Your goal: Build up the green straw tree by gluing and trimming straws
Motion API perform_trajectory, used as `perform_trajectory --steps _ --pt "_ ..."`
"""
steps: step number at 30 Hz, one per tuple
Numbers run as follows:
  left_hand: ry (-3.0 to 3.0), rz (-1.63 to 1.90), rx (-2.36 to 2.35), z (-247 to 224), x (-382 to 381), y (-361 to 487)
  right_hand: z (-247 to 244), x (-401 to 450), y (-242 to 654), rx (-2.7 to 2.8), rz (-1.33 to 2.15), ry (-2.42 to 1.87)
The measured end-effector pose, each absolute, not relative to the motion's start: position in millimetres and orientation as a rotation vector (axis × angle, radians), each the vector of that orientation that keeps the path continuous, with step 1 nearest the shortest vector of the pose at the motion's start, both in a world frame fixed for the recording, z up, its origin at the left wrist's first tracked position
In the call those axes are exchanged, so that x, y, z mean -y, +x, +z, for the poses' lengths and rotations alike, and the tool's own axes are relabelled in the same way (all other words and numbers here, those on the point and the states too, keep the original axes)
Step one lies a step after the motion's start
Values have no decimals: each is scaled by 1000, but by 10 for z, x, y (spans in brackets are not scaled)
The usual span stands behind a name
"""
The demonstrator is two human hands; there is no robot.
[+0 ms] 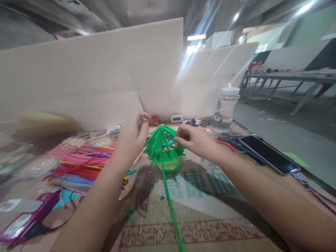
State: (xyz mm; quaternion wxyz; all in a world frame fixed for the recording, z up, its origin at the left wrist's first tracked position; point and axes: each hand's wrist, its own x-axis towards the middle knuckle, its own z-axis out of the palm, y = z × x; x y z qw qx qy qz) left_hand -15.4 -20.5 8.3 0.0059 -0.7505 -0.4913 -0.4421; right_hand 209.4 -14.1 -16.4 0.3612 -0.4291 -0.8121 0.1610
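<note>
A cone-shaped green structure (pixel 159 141) of fuzzy stems stands upright on the table, with a yellow-green base (pixel 169 165) under it. One long green stem (pixel 170 206) runs from it toward the near table edge. Just left of the cone's top is my left hand (pixel 136 131), raised, its fingers curled but apart and nothing visible between them. My right hand (pixel 185 135) is at the cone's right side, thumb and fingers pinched together at its edge; what they hold is too small to make out.
Colourful fuzzy stems (pixel 81 161) and a purple tool (pixel 31 217) lie left. A water bottle (pixel 226 108), a phone (pixel 269 154) and a red-handled tool (pixel 228 145) are right. A small white display (pixel 176 118) sits behind, before a pale board (pixel 105 70).
</note>
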Motion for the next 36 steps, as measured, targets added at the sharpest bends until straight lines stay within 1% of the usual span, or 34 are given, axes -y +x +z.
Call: perform_trajectory --steps 3,9,15,24,28,32,33,36 --pt "-2345 -1346 1549 99 220 -146 -157 145 2093 2091 421 -1114" --pt "-2467 -1271 1275 73 202 -52 -166 152 2097 2092 434 -1089" --pt "-2466 -1137 1298 -21 172 -10 -158 171 2083 2105 421 -1076" --pt "-2552 -1164 1275 -17 119 -59 -194 129 2070 2085 417 -1094" --pt "-2651 -1225 1252 -1 87 -107 -166 149 2081 2075 352 -1165" --pt "-2771 -1302 1225 3 19 -194 -38 361 2072 2069 130 -1191" --pt "-2809 -1308 1203 -4 -1 -214 -2 429 2058 2130 166 -1168" --pt "-2993 -1288 1128 -44 -44 -252 53 573 2000 2416 458 -1120"
